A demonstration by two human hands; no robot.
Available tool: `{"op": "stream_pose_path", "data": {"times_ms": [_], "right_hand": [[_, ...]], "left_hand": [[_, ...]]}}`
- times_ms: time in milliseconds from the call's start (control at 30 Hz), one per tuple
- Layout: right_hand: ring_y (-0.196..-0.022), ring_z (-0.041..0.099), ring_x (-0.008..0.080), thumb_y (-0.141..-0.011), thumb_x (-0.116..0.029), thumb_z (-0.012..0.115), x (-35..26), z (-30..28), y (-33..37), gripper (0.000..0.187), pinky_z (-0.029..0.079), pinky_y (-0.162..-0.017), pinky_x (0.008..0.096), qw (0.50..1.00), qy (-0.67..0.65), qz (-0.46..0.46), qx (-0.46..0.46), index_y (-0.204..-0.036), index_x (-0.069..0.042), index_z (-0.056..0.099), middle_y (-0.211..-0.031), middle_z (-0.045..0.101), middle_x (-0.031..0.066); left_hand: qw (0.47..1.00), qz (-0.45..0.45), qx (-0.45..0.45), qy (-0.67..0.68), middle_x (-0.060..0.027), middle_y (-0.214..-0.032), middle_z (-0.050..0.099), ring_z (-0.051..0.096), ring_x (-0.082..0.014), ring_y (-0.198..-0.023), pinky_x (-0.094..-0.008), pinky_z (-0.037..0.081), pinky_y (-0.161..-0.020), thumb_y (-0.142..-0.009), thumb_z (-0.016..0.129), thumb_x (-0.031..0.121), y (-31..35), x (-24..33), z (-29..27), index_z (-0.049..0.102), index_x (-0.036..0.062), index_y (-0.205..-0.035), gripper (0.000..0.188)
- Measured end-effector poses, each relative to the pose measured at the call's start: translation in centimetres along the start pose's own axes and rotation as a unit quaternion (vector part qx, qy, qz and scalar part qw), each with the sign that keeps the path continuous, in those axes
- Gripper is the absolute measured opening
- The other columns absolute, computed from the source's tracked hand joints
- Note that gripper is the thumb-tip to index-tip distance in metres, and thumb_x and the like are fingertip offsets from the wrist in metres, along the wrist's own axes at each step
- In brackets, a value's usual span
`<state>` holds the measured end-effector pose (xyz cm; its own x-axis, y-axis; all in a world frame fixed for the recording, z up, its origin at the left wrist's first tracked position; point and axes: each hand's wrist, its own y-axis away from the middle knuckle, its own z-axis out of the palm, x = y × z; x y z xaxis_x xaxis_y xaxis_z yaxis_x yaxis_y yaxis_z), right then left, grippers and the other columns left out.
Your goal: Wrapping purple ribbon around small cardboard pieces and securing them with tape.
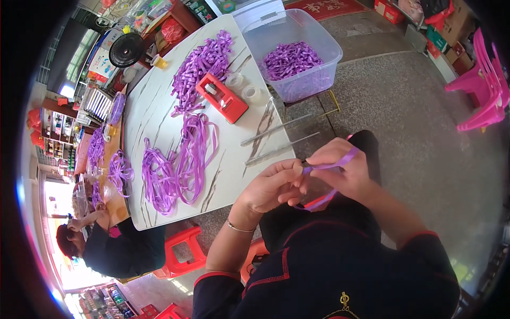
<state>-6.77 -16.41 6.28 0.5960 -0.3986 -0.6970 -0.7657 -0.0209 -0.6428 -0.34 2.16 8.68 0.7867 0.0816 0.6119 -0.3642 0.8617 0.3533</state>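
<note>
Both hands are working a purple ribbon strip (pixel 332 166) just off the near edge of the desk (pixel 159 106). The left hand (pixel 273 186) fingers are pinching one end; the right hand (pixel 340 167) fingers are clamping the loop. Keeping the strip flat and taut should give a neater fold.
</note>
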Motion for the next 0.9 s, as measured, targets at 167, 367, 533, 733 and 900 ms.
{"op": "stream_pose_path", "data": {"times_ms": [167, 367, 533, 733, 900], "right_hand": [[-0.068, 0.057, 0.0166, -0.07, -0.007, 0.07, -0.3, 0.3, -0.1, 0.012, 0.043, -0.061, 0.0267, 1.0, -0.013, 0.024, 0.008, -0.079, -0.004, 0.062, -0.079, 0.061, 0.0068], [-0.059, 0.047, 0.0053, -0.084, -0.012, 0.058, -0.6, 0.8, 0.7, 0.013, 0.037, -0.053, 0.0202, 0.886, -0.296, 0.357, 0.008, -0.074, -0.003, 0.056, -0.066, 0.052, -0.0015], [-0.056, 0.043, 0.0061, -0.086, -0.017, 0.05, 0.4, -1.5, 2.5, 0.014, 0.033, -0.052, 0.0201, 0.818, -0.33, 0.463, -0.087, -0.078, -0.006, 0.051, -0.066, 0.048, -0.002], [-0.081, 0.051, 0.0149, -0.077, -0.008, 0.055, -0.6, -1.9, 0.9, 0.013, 0.04, -0.076, 0.0271, 0.974, -0.075, 0.208, -0.041, -0.089, -0.002, 0.053, -0.091, 0.053, 0.0063], [-0.08, 0.055, 0.0162, -0.078, -0.011, 0.059, -0.4, -2.6, -0.8, 0.012, 0.042, -0.073, 0.0285, 0.962, -0.015, 0.168, -0.213, -0.085, -0.001, 0.056, -0.08, 0.058, 0.0058]], "left_hand": [[0.978, 0.054, 0.001, -0.202, -0.0079, -0.075, 0.054, 0.04, -0.006, -0.043, -0.0206, 0.038, -0.043, -0.091, 0.044, 0.013, -0.2, 0.2, -0.4, 0.049, 0.0036, -0.077, 0.017], [0.671, 0.337, -0.086, -0.655, -0.0034, -0.077, 0.054, 0.051, -0.0068, -0.054, -0.0179, 0.039, -0.046, -0.089, 0.046, 0.007, -1.5, 1.5, -1.0, 0.054, 0.0005, -0.079, 0.014], [0.855, 0.161, -0.086, -0.486, -0.0034, -0.077, 0.054, 0.052, -0.0059, -0.057, -0.017, 0.039, -0.047, -0.089, 0.047, 0.01, -1.5, 1.7, -0.7, 0.053, 0.0001, -0.078, 0.017], [0.924, 0.022, -0.097, -0.368, 0.0001, -0.069, 0.054, 0.052, -0.0047, -0.056, -0.0168, 0.039, -0.047, -0.09, 0.048, 0.015, -1.8, 2.2, -1.0, 0.051, 0.0027, -0.075, 0.02], [0.933, 0.003, -0.1, -0.345, -0.0018, -0.068, 0.055, 0.052, -0.0054, -0.054, -0.0159, 0.037, -0.045, -0.089, 0.048, 0.015, -1.9, 2.7, -1.0, 0.052, 0.0018, -0.074, 0.021]]}}
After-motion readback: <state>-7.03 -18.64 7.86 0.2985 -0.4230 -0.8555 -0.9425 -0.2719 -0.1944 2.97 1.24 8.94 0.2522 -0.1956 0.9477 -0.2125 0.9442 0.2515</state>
